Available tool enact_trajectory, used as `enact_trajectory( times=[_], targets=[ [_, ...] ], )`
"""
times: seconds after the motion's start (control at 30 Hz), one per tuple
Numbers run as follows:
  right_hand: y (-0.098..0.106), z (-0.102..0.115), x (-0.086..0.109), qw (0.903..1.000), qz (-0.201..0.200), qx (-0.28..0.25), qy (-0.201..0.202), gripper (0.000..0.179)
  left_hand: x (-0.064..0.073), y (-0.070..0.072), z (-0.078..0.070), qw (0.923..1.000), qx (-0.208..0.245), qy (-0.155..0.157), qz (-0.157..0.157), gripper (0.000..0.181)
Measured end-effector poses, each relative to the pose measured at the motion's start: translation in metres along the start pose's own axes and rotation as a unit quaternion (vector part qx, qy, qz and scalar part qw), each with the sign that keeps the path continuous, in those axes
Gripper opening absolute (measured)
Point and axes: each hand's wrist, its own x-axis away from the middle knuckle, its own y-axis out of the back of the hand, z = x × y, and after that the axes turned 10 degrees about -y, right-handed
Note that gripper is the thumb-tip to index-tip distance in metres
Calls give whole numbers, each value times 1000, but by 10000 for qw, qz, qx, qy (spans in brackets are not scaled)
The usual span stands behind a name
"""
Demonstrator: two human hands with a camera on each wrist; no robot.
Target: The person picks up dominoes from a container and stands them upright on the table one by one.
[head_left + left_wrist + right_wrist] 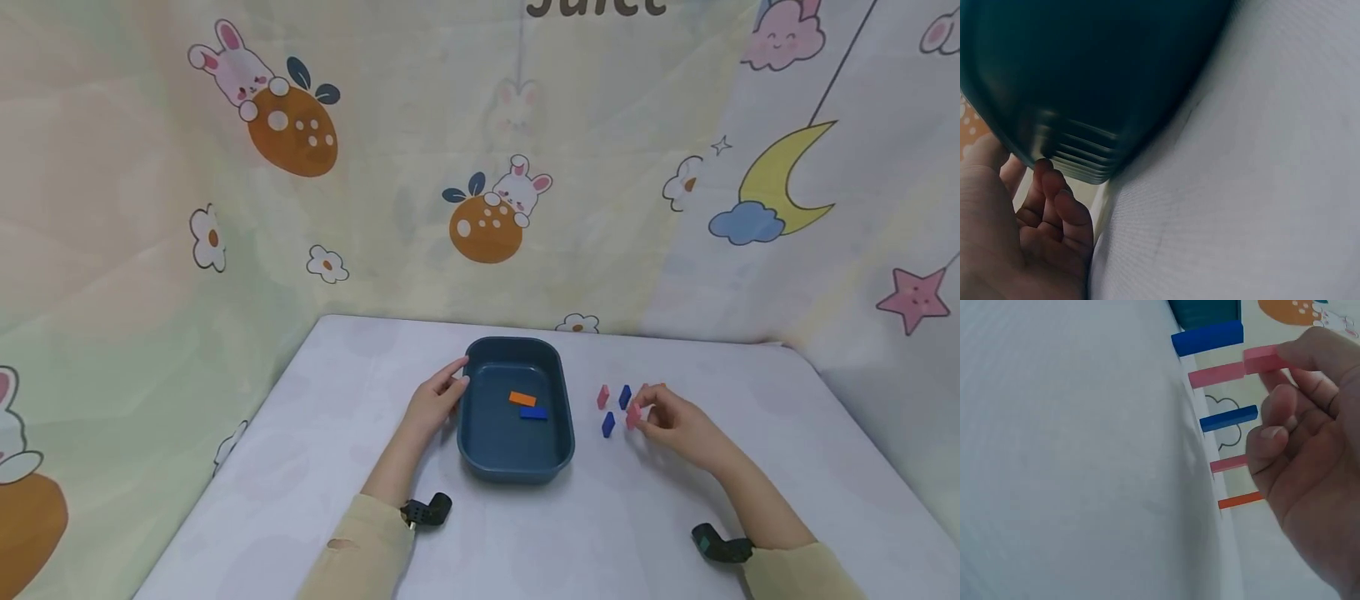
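Right hand, right of frame centre, pinches pink block by its end. Left hand rests loosely against tray, mid-frame, not clenched. Best: light pinch, lift clear of blue blocks, steady tray.

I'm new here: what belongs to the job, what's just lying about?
Likely the job's:
- dark blue tray, touched by left hand
- pink block, pinched by right hand
- orange block, blue block inside tray
- standing blocks beside it

Just surroundings:
- cartoon-printed backdrop
- black wrist cameras
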Motion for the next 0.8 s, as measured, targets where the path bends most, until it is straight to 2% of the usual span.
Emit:
enact_trajectory(
  times=[0.23,0.8],
  targets=[
    [-3,-11,0,9992,68,112,-366,25,1,0,-1,10000,0,10,43,39],
    [-7,-22,-5,9978,176,392,-513,24,0,0,-1,10000,-34,21,19,39]
  ],
)
